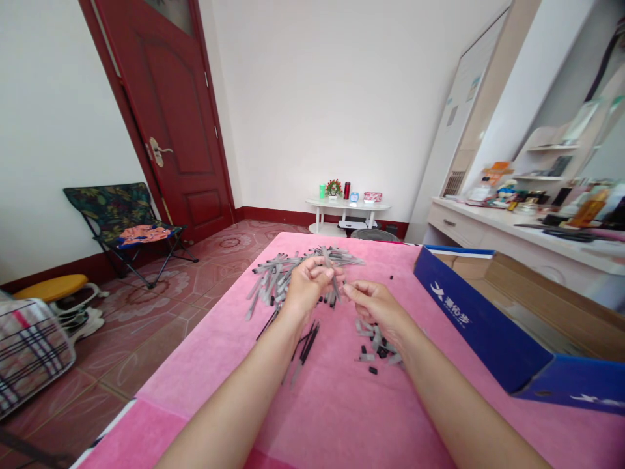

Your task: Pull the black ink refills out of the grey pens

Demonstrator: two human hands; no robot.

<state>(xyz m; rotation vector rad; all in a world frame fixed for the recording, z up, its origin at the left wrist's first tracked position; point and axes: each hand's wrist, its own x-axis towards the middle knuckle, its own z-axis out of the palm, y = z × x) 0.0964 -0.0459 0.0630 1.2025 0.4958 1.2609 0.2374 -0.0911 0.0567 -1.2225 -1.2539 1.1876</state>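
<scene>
Now the left hand (311, 281) pinches a slim grey tube (336, 284) above the pink tablecloth (342, 404), by the tube heap (278, 270); the right hand (370, 303) nips a small dark piece (344, 283). Gripping near the tube's end should keep it steadiest.

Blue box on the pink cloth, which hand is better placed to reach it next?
Probably your right hand: it's nearer the blue box, while your left hand is farther off by the stick pile, holding a slim grey stick.
</scene>
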